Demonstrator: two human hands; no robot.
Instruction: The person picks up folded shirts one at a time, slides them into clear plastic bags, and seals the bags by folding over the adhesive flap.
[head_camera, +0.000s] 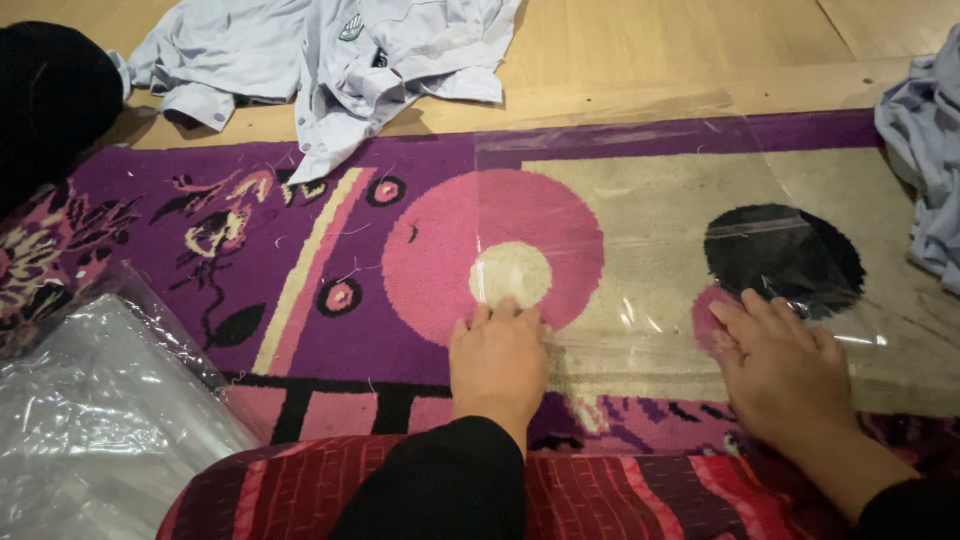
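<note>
A clear plastic bag (690, 180) lies flat on a purple, pink and beige patterned rug (300, 330). My left hand (497, 358) rests palm down on the bag's near left edge, fingers spread. Also pressing flat on the bag, my right hand (778, 372) sits at its near right part, beside a black circle in the rug pattern. Neither hand grips anything. Both arms wear black sleeves.
A crumpled light blue shirt (330, 55) lies on the wooden floor beyond the rug. Another pale blue garment (925, 170) sits at the right edge. A pile of clear plastic bags (90, 420) is at the near left. My knee in red patterned cloth (600, 495) is below.
</note>
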